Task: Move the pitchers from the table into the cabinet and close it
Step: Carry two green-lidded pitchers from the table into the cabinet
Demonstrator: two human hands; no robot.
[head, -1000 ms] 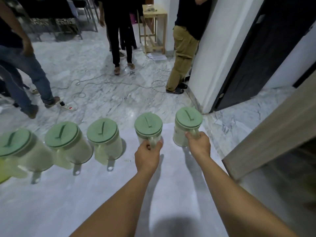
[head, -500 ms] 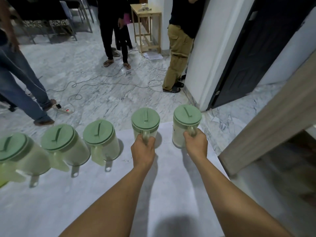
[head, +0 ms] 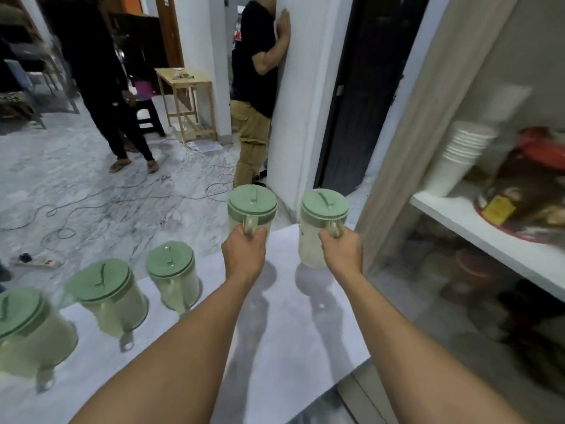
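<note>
Both hands hold translucent pitchers with green lids by their handles, lifted above the white table (head: 275, 347). My left hand (head: 244, 255) grips one pitcher (head: 252, 209). My right hand (head: 342, 252) grips the other pitcher (head: 318, 228), nearer the cabinet. Three more pitchers stand on the table's left side: one (head: 171, 280) near the middle, a second (head: 107, 298) to its left, and a third (head: 27, 332) at the left edge. The open cabinet (head: 477, 234) is on the right, its wooden door (head: 428, 117) swung outward.
The cabinet's white shelf carries a stack of white cups (head: 458, 157) and a red and brown bundle (head: 532, 191); dark items sit below. Two people (head: 253, 87) stand on the marble floor beyond the table, among cables and a power strip (head: 36, 262). A wooden side table (head: 186, 96) stands behind.
Both hands have lifted their pitchers off the table. The view has swung right and up, bringing the open cabinet shelves into sight.
</note>
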